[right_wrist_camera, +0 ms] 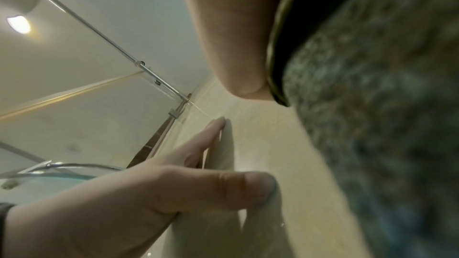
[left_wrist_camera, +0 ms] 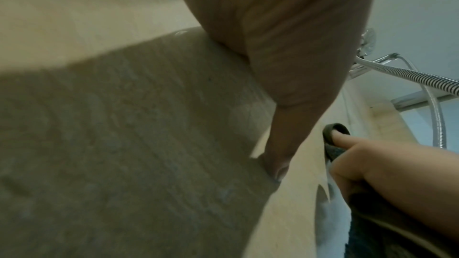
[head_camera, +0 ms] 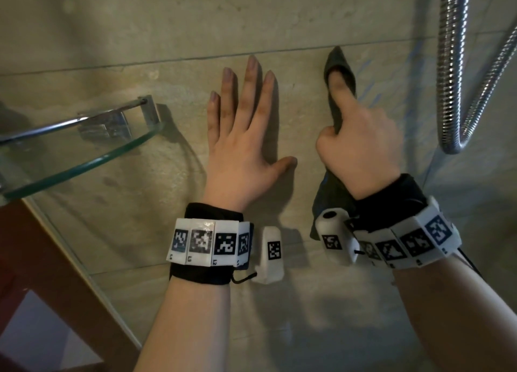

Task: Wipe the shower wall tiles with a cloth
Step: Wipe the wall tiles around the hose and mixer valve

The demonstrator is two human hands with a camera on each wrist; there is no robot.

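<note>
The wall (head_camera: 173, 30) is large beige stone-look tiles, matt and faintly mottled, with thin dark grout lines running across. The cloth (head_camera: 342, 72) is dark grey, soft and nubbly, bunched into a long strip that ends in a point at the top, just under a grout line. The right hand (head_camera: 361, 147) grips it: the forefinger stretches up along the strip and presses it against the tile, while the other fingers (head_camera: 326, 142) curl round the gathered middle. The loose tail hangs below the wrist, against the wall. In the left wrist view the cloth (left_wrist_camera: 332, 136) wraps over that fingertip.

The left hand (head_camera: 240, 136) lies flat on the tile just beside the cloth, not touching it, with straight, slightly spread fingers and the thumb pointing toward the right hand; it holds nothing. The right wrist view shows the same flat hand (right_wrist_camera: 139, 193) pressed to the wall.

Left of it a curved glass shelf (head_camera: 84, 159) with a chrome rail (head_camera: 72, 119) is bracketed to the wall. At right a ribbed metal hose (head_camera: 453, 63) hangs in a loop.
</note>
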